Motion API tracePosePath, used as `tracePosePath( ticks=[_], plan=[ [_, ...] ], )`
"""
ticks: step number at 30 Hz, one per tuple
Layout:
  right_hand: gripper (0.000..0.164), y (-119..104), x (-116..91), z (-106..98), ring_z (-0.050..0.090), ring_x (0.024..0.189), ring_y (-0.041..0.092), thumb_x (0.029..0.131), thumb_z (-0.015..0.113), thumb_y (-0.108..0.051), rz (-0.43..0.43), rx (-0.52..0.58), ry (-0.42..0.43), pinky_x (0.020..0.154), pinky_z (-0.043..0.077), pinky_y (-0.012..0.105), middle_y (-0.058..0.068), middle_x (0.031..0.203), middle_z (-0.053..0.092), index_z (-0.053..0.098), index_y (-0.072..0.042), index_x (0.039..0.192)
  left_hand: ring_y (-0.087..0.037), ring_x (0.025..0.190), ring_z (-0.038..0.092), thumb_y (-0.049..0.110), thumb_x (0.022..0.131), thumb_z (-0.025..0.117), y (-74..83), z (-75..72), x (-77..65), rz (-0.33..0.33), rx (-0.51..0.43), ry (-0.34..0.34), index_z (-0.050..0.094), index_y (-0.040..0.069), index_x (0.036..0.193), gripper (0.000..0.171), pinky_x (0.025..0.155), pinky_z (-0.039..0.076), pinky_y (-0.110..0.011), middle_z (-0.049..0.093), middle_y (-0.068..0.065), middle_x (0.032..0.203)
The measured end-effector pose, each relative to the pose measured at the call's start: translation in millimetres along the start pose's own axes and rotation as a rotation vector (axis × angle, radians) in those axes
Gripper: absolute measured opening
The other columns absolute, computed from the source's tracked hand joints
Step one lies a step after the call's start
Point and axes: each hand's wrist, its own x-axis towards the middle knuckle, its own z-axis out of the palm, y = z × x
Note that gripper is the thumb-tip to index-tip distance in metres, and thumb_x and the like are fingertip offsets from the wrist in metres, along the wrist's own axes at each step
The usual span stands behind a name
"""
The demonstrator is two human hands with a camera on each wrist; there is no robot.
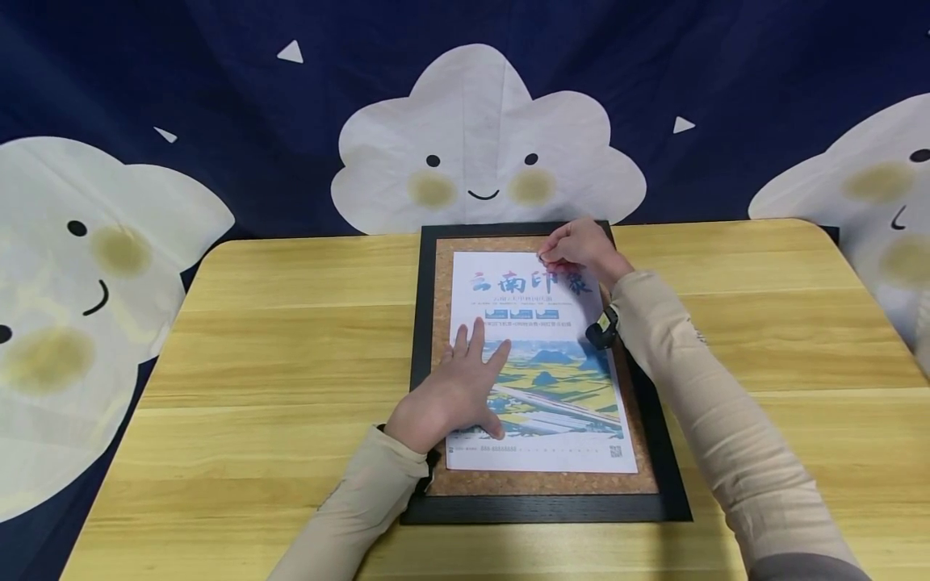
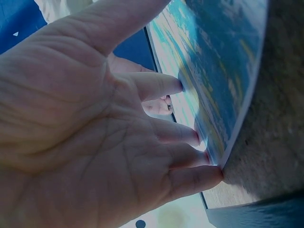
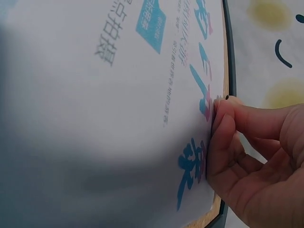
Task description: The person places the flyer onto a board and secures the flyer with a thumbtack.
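A printed poster [image 1: 538, 323] with large Chinese characters over a yellow-and-blue landscape lies on a black-framed cork board [image 1: 552, 484]. My left hand [image 1: 454, 395] rests across the poster's left side, fingers straight and spread. In the left wrist view, its fingertips [image 2: 194, 137] touch the sheet near its edge. At the poster's top edge, right of the middle, my right hand [image 1: 577, 246] pinches a small dark pushpin [image 3: 227, 97] between thumb and fingers. Most of the pushpin is hidden by the fingertips.
The board sits on a light wood table [image 1: 291, 363], its far end at the table's back edge. Behind hangs a dark blue cloth [image 1: 240, 81] printed with smiling white clouds. A dark wrist camera [image 1: 603, 327] on the right wrist hangs over the poster's right edge.
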Motion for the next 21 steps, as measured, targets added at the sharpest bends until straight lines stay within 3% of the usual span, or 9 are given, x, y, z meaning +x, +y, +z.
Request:
tracePosePath(
  ticks=[10,16,21],
  plan=[
    [0.013,-3.0,0.6,1.6,0.058,0.068,0.015,0.094,0.072,-0.007,-0.028,-0.238,0.047,0.071,0.044,0.029,0.004,0.071,0.065,0.071,0.005,0.098,-0.044,0.156,-0.007,0.033,0.079,0.092,0.2,-0.1,0.2,0.007,0.001,0.002,0.023,0.014,0.166,0.113,0.124,0.015,-0.056,-0.008,-0.023,0.171],
    [0.015,-3.4,3.9,3.8,0.057,0.059,0.013,0.094,0.074,-0.008,-0.048,-0.351,0.062,0.063,0.044,0.027,0.002,0.061,0.064,0.075,0.007,0.093,-0.044,0.156,-0.007,0.033,0.079,0.093,0.9,-0.8,-0.2,0.006,0.007,0.001,0.024,0.014,0.166,0.113,0.124,0.015,-0.056,-0.008,-0.023,0.171],
    [0.014,-5.1,5.5,6.9,0.057,0.06,0.013,0.095,0.074,-0.008,-0.027,-0.365,0.065,0.059,0.044,0.025,0.004,0.064,0.065,0.074,0.006,0.096,-0.044,0.156,-0.007,0.034,0.08,0.092,0.5,-0.9,0.1,0.0,0.012,-0.005,0.022,0.014,0.167,0.113,0.124,0.015,-0.055,-0.009,-0.022,0.171]
  ],
)
